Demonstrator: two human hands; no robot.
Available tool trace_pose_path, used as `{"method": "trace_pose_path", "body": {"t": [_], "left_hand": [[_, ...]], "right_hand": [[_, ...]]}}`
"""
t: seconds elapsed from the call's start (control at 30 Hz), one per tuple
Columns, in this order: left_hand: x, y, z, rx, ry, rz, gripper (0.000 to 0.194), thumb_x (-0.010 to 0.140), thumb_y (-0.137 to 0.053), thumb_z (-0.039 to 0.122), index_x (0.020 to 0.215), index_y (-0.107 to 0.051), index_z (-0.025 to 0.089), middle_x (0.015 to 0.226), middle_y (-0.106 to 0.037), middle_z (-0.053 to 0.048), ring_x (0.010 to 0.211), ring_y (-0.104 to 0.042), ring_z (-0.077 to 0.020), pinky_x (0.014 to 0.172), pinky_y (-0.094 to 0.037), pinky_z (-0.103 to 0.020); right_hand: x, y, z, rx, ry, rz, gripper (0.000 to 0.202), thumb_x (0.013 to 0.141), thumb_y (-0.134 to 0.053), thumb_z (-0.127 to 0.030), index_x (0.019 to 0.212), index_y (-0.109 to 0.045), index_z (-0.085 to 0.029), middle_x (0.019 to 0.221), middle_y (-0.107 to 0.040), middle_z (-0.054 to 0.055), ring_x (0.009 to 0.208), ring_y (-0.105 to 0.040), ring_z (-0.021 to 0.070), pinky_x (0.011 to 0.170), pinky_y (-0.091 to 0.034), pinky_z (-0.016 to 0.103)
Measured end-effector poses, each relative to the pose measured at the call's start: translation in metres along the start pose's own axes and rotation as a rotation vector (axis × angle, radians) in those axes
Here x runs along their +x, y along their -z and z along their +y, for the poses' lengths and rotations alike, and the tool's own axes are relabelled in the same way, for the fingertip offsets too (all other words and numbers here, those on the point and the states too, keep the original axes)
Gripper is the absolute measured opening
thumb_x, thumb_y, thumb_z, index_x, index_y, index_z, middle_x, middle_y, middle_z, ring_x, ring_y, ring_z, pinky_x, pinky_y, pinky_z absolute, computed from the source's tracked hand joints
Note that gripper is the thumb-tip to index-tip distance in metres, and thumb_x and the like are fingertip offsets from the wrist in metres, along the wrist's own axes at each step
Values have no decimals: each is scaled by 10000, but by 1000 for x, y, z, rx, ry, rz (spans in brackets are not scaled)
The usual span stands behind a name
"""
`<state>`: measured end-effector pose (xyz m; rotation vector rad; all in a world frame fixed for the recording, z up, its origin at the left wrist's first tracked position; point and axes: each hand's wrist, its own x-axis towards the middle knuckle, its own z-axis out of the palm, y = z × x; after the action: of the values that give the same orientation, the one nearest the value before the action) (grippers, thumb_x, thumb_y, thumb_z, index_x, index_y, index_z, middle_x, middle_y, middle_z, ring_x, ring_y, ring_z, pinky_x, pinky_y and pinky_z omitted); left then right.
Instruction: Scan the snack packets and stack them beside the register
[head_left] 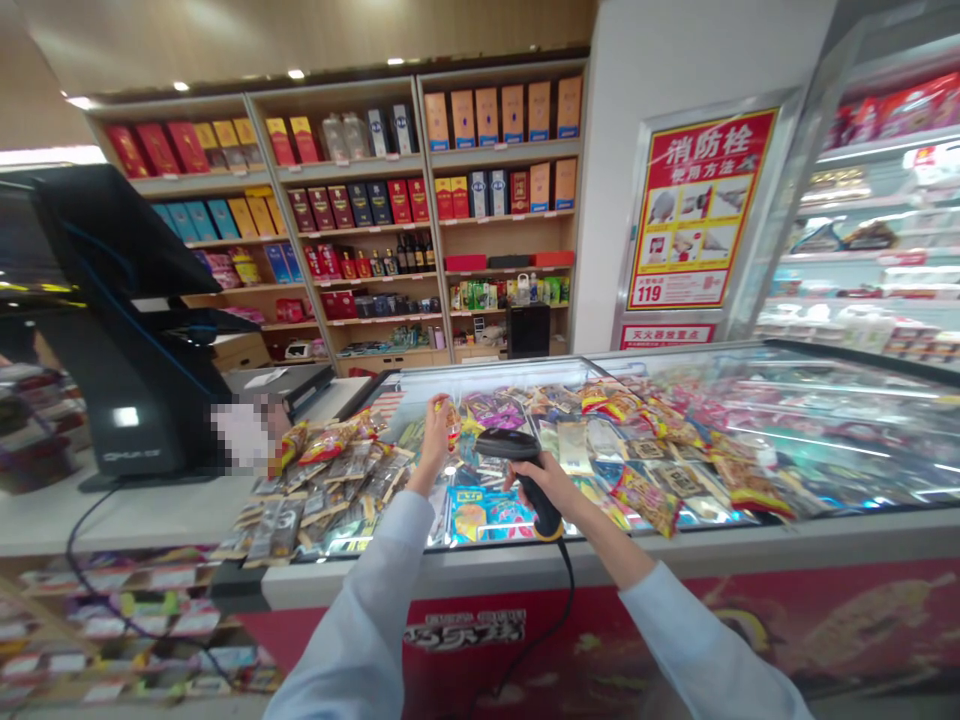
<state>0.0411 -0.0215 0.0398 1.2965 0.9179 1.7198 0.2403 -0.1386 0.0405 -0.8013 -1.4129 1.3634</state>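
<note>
Both arms reach out over the glass-topped freezer (420, 548).

Left hand (437, 432) pinches a small packet (453, 424); right hand's (546, 487) fingers wrap the scanner (517, 455), angled toward it.

Long sleeves of plain, pale blue cloth with a faint grey cast are worn on both arms. The left sleeve (352, 620) is ended by the left cuff (418, 505), which is taken here as the landmark. Beyond this cuff, the wrist and left hand (435, 435) are left bare; behind it, the cloth is marked by soft, shallow creases. To the right of the left cuff, the right sleeve (705, 645) is seen, matched in colour. Its edge is set along the forearm, and the right hand (546, 482) is also bare.
</note>
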Motion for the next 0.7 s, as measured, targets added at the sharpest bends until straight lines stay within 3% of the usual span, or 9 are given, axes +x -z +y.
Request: {"method": "trace_pose_path", "body": {"t": [0.2,0.33,0.43,0.63,0.7], "left_hand": [[-2,-3,0,18,16,-43,342,823,-473,495,1059,-461,247,705,-490,39,546,-506,-96,494,-410,-198],[-1,11,14,122,-35,-22,323,837,-466,466,1059,-481,231,706,-501,33,569,-506,-100,534,-427,-211],[7,39,28,305,-130,11,352,836,-481,442,1108,-483,220,743,-531,16,652,-531,-119,633,-455,-240],[32,124,66,899,-220,156,455,823,-485,453,1188,-490,182,1025,-566,-107,1021,-545,-243,935,-413,-399],[38,149,82,1117,-203,229,509,826,-473,466,1234,-482,161,1083,-551,-152,1086,-527,-288,967,-386,-433]], "right_hand": [[0,4,1,4,-6,4,217,719,-603,-346,648,-608,-141,602,-669,53,335,-502,103,319,-362,220],[4,0,0,86,-4,62,213,708,-617,-364,703,-608,-151,602,-667,40,351,-510,107,327,-371,217],[11,-6,1,175,-13,84,231,708,-619,-374,763,-619,-150,607,-667,37,362,-511,105,337,-375,214],[28,-34,11,229,-41,41,249,694,-636,-378,794,-620,-151,612,-656,25,365,-509,101,347,-376,215],[34,-46,16,223,-51,24,237,695,-632,-375,766,-618,-150,599,-650,25,364,-506,101,347,-371,216]]}}
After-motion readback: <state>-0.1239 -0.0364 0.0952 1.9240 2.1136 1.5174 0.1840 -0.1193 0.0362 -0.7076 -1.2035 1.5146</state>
